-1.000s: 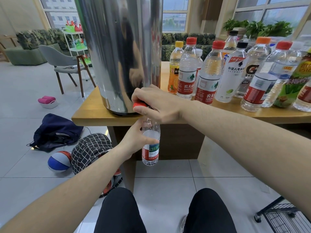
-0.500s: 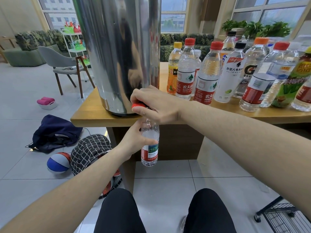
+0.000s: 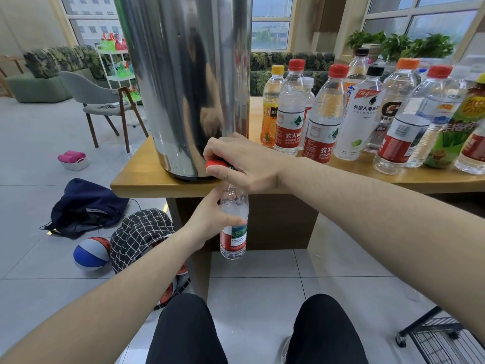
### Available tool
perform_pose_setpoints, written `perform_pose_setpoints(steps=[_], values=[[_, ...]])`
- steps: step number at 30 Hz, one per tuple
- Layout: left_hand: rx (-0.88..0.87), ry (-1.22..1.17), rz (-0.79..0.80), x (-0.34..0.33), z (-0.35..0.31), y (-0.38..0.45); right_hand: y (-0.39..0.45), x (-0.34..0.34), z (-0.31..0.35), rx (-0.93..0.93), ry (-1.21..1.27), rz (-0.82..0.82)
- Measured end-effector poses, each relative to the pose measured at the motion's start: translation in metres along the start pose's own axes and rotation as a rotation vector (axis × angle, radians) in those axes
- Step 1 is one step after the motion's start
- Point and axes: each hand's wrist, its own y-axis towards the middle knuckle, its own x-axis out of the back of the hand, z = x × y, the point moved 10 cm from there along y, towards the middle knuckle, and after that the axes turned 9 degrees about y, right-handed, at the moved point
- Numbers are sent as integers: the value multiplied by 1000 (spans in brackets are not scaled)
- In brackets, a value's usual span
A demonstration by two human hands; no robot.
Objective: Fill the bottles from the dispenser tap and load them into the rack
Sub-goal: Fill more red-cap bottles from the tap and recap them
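The left hand (image 3: 210,222) grips the bottle (image 3: 233,227) upright below the table edge, under the dispenser (image 3: 183,82); the right hand (image 3: 241,164) curls round the red tap handle (image 3: 215,164), hiding the spout. If the unseen neck drifts off the stream, water would likely spill to the floor; overfilling is another risk.

Your dispenser (image 3: 183,85) stands on the table (image 3: 147,177) at its left front corner, with the bottle (image 3: 234,224) you hold hanging just below the table edge, under your right hand (image 3: 241,164) at the tap. A row of bottles (image 3: 341,114) stands on the table to the dispenser's right. On the floor to your left lie a bag (image 3: 86,206) and a ball (image 3: 90,253), with a chair (image 3: 105,106) behind them, and the rack (image 3: 446,340) sits at your lower right.
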Motion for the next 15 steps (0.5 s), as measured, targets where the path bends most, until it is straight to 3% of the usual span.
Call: perform_pose_setpoints(steps=[15], values=[[12, 3, -3, 1, 2, 1, 1, 0, 1, -12, -7, 7]])
